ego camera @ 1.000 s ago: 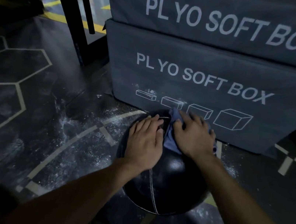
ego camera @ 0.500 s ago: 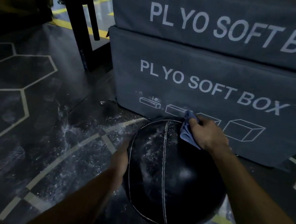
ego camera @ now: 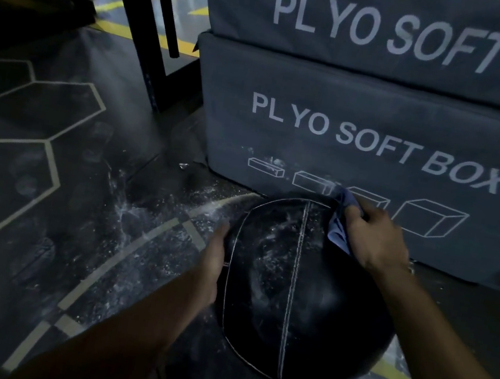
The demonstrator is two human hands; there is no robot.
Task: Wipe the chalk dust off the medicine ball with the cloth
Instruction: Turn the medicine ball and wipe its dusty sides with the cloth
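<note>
Black medicine ball (ego camera: pixel 300 295), white-stitched seams, chalk-smeared top; blue cloth (ego camera: pixel 339 226) against it.

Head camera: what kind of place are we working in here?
Most likely a gym: stacked plyo soft boxes, a black medicine ball on a dark rubber floor with hexagon lines, and chalk dust scattered on it.

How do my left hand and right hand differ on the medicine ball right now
The right hand grips the blue cloth at the far upper side of the medicine ball; the left hand holds no cloth and rests on the ball's left side. The right hand's knuckles show; the left hand's fingers are largely hidden behind the ball. Both touch the ball.
</note>
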